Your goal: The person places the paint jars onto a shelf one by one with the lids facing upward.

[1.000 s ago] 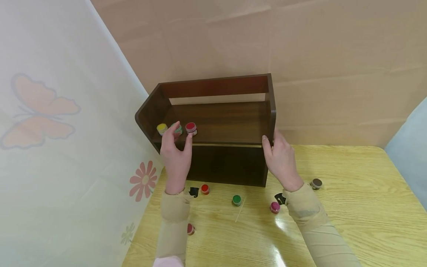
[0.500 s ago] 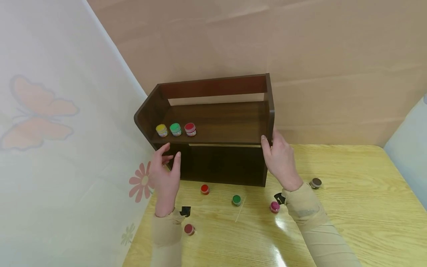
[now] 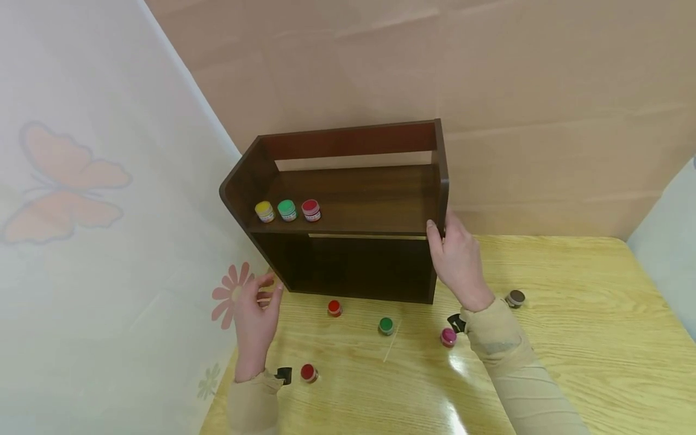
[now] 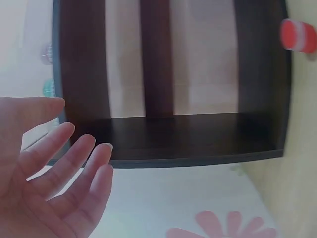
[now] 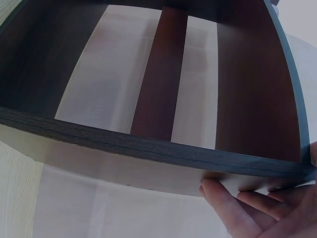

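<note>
A dark brown two-tier shelf (image 3: 370,193) stands at the back of the table. On its upper board, toward the left, sit three small paint jars in a row: one with a yellow lid (image 3: 264,211), one with a light green lid (image 3: 287,209) and one with a red lid (image 3: 312,209). My left hand (image 3: 257,317) is in the air at the shelf's lower left, fingers loosely bent, holding nothing. With the right hand (image 3: 459,260) I grip the shelf's right side panel, thumb on the front edge; the right wrist view shows the fingers (image 5: 225,206) against its outer face.
More jars stand on the wooden table (image 3: 587,338): a bright red one (image 3: 334,308), a dark green one (image 3: 386,326), a magenta one (image 3: 448,337), a dark red one (image 3: 309,373) and a brown one (image 3: 515,298). A patterned white sheet (image 3: 136,272) hangs at the left.
My left hand has moved from the jars on the upper board down and left, past the shelf's front. The light green jar, partly covered before, now shows fully. The right hand keeps its place.
</note>
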A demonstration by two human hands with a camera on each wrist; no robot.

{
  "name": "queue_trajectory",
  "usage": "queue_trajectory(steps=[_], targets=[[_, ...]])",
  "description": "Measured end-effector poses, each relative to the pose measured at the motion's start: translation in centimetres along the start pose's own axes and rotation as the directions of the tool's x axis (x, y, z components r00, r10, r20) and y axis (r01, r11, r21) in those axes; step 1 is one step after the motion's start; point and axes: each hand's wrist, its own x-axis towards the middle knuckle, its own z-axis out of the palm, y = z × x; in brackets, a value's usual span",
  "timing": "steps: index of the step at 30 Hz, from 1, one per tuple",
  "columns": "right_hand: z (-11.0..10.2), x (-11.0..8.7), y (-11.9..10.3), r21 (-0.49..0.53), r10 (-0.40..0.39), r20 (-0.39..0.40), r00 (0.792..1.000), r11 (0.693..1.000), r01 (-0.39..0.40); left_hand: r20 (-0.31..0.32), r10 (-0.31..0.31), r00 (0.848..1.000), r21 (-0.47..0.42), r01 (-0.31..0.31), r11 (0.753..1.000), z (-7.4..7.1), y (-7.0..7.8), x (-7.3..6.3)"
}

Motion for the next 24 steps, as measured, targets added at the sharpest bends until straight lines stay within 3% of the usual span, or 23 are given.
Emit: queue_trajectory(steps=[3, 6, 8, 13, 16, 22, 24], targets=[[0.1, 0.1, -0.1, 0.001, -0.003, -0.003, 1.000, 1.000, 0.003, 0.040, -0.017, 0.999, 0.028, 0.016, 0.999, -0.1, -0.6, -0.7], [0.1, 0.1, -0.1, 0.001, -0.006, -0.003, 1.000, 1.000, 0.006, 0.116, -0.073, 0.990, 0.070, 0.065, 0.995, -0.2, -1.2, -1.6], [0.1, 0.1, -0.1, 0.002, -0.006, -0.001, 1.000, 1.000, 0.006, 0.186, -0.123, 0.975, 0.117, 0.102, 0.988, -0.2, -1.6, -2.2], [0.2, 0.1, -0.2, 0.004, -0.005, 0.007, 1.000, 1.000, 0.005, 0.337, -0.216, 0.916, 0.195, 0.157, 0.968, 0.0, -2.9, -3.5], [0.2, 0.1, -0.2, 0.000, -0.005, 0.008, 1.000, 1.000, 0.005, 0.377, -0.230, 0.897, 0.198, 0.165, 0.966, 0.1, -3.8, -4.2], [0.3, 0.1, -0.3, 0.001, -0.008, 0.004, 1.000, 1.000, 0.008, 0.407, -0.244, 0.880, 0.243, 0.154, 0.958, 0.2, -5.1, -5.1], [0.3, 0.1, -0.3, 0.003, -0.007, 0.002, 1.000, 1.000, 0.007, 0.430, -0.258, 0.865, 0.251, 0.160, 0.955, 0.2, -5.4, -5.3]])
